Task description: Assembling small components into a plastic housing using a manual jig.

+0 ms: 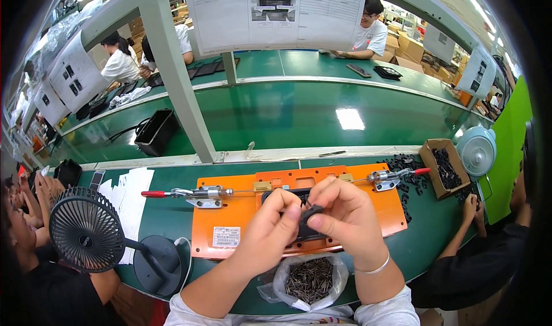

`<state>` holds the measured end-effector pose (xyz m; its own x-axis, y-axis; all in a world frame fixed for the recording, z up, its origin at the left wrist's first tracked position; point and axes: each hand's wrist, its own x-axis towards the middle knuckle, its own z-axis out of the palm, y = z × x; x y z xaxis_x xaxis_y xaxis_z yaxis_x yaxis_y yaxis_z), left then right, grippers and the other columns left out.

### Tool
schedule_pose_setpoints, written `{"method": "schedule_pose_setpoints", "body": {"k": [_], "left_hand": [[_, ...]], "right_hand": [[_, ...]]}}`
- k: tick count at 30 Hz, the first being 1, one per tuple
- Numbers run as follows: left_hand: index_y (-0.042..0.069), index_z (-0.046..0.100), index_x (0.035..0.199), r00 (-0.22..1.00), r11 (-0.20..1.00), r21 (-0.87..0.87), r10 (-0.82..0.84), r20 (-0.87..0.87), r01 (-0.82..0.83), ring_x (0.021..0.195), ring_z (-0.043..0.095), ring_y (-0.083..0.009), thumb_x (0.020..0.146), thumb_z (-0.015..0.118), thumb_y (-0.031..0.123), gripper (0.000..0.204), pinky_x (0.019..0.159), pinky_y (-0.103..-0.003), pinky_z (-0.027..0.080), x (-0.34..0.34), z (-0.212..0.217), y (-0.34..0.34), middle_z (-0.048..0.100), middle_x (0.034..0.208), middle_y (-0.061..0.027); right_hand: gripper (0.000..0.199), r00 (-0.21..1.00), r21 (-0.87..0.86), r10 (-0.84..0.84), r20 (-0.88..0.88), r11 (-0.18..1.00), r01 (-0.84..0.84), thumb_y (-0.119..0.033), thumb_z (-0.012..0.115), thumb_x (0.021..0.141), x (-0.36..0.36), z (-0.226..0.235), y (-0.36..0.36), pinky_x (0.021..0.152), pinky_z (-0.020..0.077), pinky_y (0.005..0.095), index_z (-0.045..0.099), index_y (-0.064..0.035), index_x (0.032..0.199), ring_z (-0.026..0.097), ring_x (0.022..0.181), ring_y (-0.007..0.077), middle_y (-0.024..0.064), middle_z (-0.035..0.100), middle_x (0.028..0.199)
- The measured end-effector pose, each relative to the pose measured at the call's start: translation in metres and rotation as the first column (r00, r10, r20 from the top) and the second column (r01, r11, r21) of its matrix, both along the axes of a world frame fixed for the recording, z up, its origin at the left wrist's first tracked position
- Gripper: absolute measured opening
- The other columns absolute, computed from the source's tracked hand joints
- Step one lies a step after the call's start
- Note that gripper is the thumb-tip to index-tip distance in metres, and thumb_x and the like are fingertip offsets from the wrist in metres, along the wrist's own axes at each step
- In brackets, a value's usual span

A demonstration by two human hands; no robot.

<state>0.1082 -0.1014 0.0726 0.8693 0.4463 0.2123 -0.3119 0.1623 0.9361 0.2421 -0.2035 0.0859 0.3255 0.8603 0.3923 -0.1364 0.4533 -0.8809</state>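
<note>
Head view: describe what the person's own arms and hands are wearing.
Both forearms are bare, with no gloves on the left hand or the right hand. A thin silver bangle circles the right wrist. Short white sleeves show at the lower edge. No rings or watch are visible.

The part (310, 221) is small, black and plastic, lifted above the orange jig (241, 211) (not resting on it). It sits pinched between both hands, mostly hidden, so its exact shape is unclear.
</note>
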Motion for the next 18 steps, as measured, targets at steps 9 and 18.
{"method": "schedule_pose_setpoints", "body": {"k": [9,18], "left_hand": [[0.004,0.048,0.115,0.983,0.877,-0.445,-0.163,0.081,0.182,0.067,0.039,-0.0078,0.098,0.046,0.014,0.02,0.058,-0.021,0.033,0.002,0.003,0.012,0.047,0.094,-0.0024],[0.0,0.056,0.114,0.994,0.982,-0.163,0.104,0.03,-0.098,0.084,0.061,-0.0099,0.082,0.069,-0.001,0.035,0.069,-0.02,0.047,0.001,0.005,0.019,0.065,0.096,-0.0066]], "right_hand": [[0.022,0.956,0.004,-0.192,-0.221,0.98,0.198,-0.001,0.067,0.082,0.034,-0.003,-0.001,0.063,0.0506,0.0247,0.049,-0.004,0.095,0.063,0.071,0.016,0.0138,0.065,0.085],[0.015,0.821,-0.181,-0.465,0.332,0.823,0.539,0.004,0.072,0.074,0.073,-0.014,-0.001,0.065,0.0491,0.0196,0.066,0.0036,0.088,0.064,0.073,0.0115,0.0071,0.066,0.082]]}}
